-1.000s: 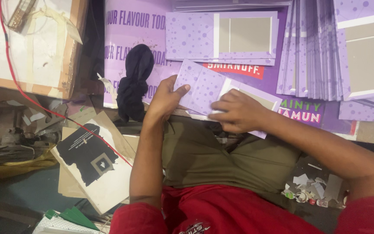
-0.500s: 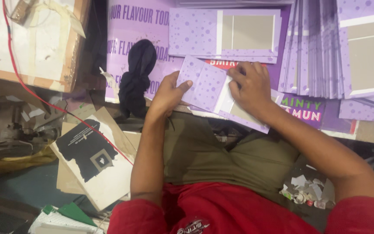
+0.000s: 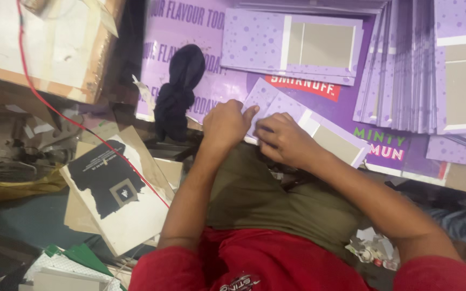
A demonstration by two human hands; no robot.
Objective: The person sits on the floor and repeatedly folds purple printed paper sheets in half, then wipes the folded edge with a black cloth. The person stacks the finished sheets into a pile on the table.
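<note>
The purple dotted card lies flat at the near edge of the work table, on top of a big purple poster, and both hands are on it. The card has a white stripe and a grey panel on its right half. The left hand is curled at the card's left corner, with its thumb lying on top of the card and the other fingers tucked under the edge, so it pinches the card. The right hand lies just beside it, with its fingers bent and pressed down on the card's near edge; the card's far part sticks out past its fingers. I cannot tell if this hand grips or only presses. A dark knotted cloth lies just left of the hands. A stack of the same purple cards lies farther back, and more cards stand fanned on the right. A red wire runs across the mess on the left
</note>
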